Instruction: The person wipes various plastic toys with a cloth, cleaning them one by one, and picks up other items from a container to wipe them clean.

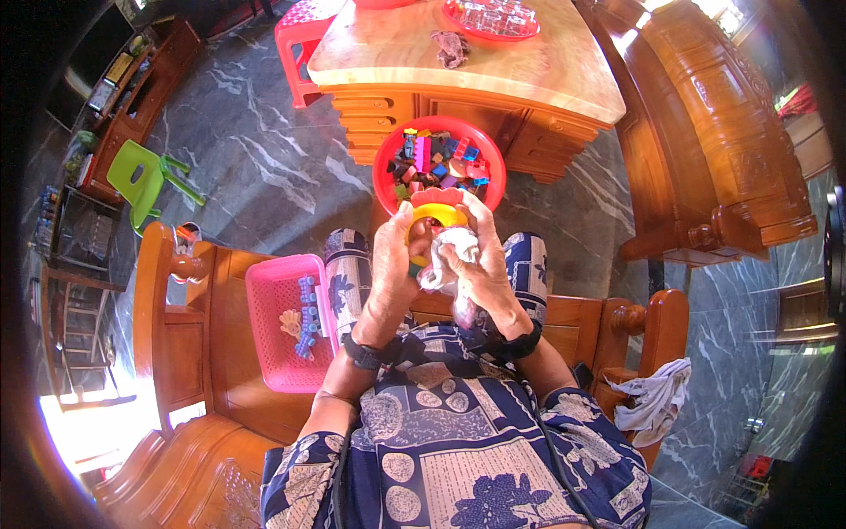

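Both hands are raised over my lap around a ring-shaped plastic toy [441, 210], with a yellow arc and a scalloped red edge. My left hand [395, 258] grips the toy's left side. A crumpled white cloth [456, 246] is bunched in my right hand [488, 271], pressed against the toy, whose right side those fingers also touch. The cloth's lower end hangs down and looks blurred. Part of the toy is hidden behind cloth and fingers. Just beyond stands a red round tub [497, 192] holding several coloured building blocks [439, 168].
A pink plastic basket [264, 330] with a blue-purple toy [307, 317] rests on the wooden bench [244, 403] at my left. Ahead is a wooden table [396, 59] bearing a brown cloth [451, 49] and a red tray [453, 20] of glasses. Another cloth [654, 400] hangs over the right armrest.
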Tool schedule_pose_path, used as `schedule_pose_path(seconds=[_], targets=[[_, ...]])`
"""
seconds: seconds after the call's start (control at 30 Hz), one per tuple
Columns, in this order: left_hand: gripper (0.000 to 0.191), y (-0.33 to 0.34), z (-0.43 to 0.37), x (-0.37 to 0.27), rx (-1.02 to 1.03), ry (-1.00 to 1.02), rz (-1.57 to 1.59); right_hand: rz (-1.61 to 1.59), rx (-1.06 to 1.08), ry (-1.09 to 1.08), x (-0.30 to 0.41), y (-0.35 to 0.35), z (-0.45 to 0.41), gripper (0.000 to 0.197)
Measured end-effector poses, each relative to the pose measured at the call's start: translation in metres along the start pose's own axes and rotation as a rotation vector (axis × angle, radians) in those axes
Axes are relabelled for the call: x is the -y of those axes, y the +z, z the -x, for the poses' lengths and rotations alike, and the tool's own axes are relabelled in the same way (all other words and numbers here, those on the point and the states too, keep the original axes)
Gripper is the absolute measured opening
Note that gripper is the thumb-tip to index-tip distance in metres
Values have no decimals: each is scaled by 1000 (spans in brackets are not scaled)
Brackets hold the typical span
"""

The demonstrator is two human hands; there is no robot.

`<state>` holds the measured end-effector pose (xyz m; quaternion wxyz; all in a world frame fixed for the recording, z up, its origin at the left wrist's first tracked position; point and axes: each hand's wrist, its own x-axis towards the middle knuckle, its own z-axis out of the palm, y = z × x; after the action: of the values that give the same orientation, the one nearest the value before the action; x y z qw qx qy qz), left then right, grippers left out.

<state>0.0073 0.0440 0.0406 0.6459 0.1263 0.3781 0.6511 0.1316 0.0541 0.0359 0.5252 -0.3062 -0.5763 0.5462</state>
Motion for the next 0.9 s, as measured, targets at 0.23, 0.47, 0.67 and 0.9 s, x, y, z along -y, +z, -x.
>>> schedule_pose_path(seconds=[0.23,0.47,0.67,0.9], targets=[[35,2,2,-7,194,-81,71,-87,-58,95,13,-3,-1,44],[38,5,12,1,212,-2,-128,-233,-123,165,13,-8,-6,19],[33,10,17,8,156,60,-255,-178,-150,164,15,-10,-11,18],[30,15,24,2,110,98,-305,-68,-84,121,18,-10,-6,15]])
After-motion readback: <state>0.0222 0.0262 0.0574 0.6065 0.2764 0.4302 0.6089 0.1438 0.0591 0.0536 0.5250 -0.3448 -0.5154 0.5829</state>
